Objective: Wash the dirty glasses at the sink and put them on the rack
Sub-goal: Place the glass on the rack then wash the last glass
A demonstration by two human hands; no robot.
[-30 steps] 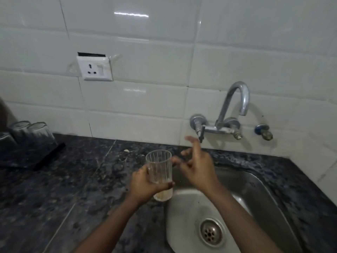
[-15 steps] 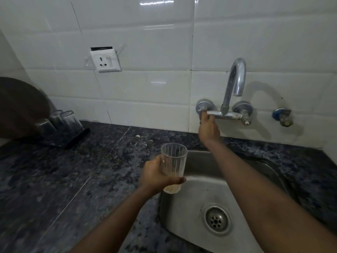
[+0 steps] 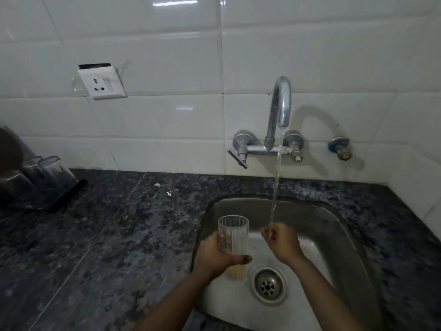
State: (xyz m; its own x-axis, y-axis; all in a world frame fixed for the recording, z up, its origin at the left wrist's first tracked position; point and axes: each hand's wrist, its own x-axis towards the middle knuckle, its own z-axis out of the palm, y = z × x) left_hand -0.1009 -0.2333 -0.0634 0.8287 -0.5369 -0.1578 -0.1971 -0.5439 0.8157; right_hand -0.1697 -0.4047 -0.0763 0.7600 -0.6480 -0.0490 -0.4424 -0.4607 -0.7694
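Observation:
My left hand [image 3: 216, 255] grips a clear ribbed glass [image 3: 233, 234] upright over the left part of the steel sink [image 3: 334, 225]; a little yellowish liquid sits at its bottom. Just right of the glass, my right hand [image 3: 282, 242] is held with loosely curled fingers under the thin stream of water [image 3: 276, 182] that falls from the chrome tap [image 3: 280, 108]. The stream lands on the right hand's fingers, not in the glass. At the far left, upturned glasses [image 3: 51, 169] stand on a dark rack [image 3: 64, 197].
The sink's drain [image 3: 269, 285] lies below my hands. The tap's lever handle [image 3: 238, 158] sticks out on the left of the spout. A second small valve [image 3: 340, 149] is on the wall to the right. Dark speckled counter [image 3: 107, 235] spreads left; a wall socket [image 3: 102, 83] is above it.
My right hand left the tap handle and dropped under the spout. Water now runs. The glass in my left hand moved over the sink.

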